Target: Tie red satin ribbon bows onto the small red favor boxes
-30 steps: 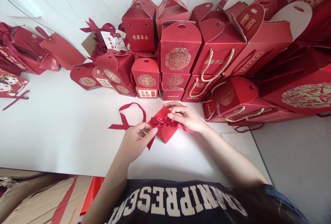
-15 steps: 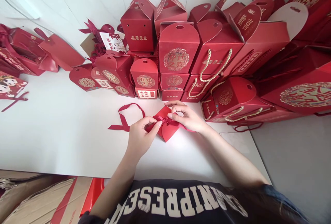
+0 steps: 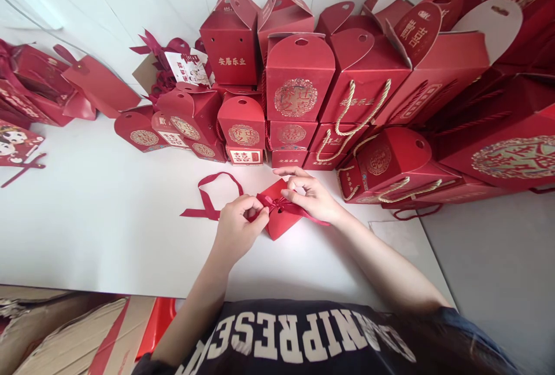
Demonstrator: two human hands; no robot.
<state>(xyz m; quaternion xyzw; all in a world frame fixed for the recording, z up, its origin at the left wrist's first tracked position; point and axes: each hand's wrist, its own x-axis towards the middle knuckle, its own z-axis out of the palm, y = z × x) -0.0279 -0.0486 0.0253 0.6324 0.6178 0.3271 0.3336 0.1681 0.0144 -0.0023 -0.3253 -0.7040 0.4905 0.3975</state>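
A small red box [image 3: 281,226] lies on the white table, with a dark red ribbon [image 3: 277,204] tied in a bow on its top. At the left side of the bow, my left hand [image 3: 240,225] pinches the ribbon between thumb and forefinger. My right hand [image 3: 312,193] pinches the bow's right side, its other fingers curled above the box. One ribbon end hangs out below my right hand. The other runs past my left hand and lies looped on the table.
Stacked red gift boxes [image 3: 299,77] with gold print stand along the back and right. More red boxes [image 3: 102,86] and a bunch of ribbons [image 3: 162,71] are at the back left. Cardboard [image 3: 78,334] lies below the table's front edge [image 3: 87,292].
My left hand has drawn slightly left and down from the knot with the ribbon. The small box has turned a little, and the bow shows more openly.
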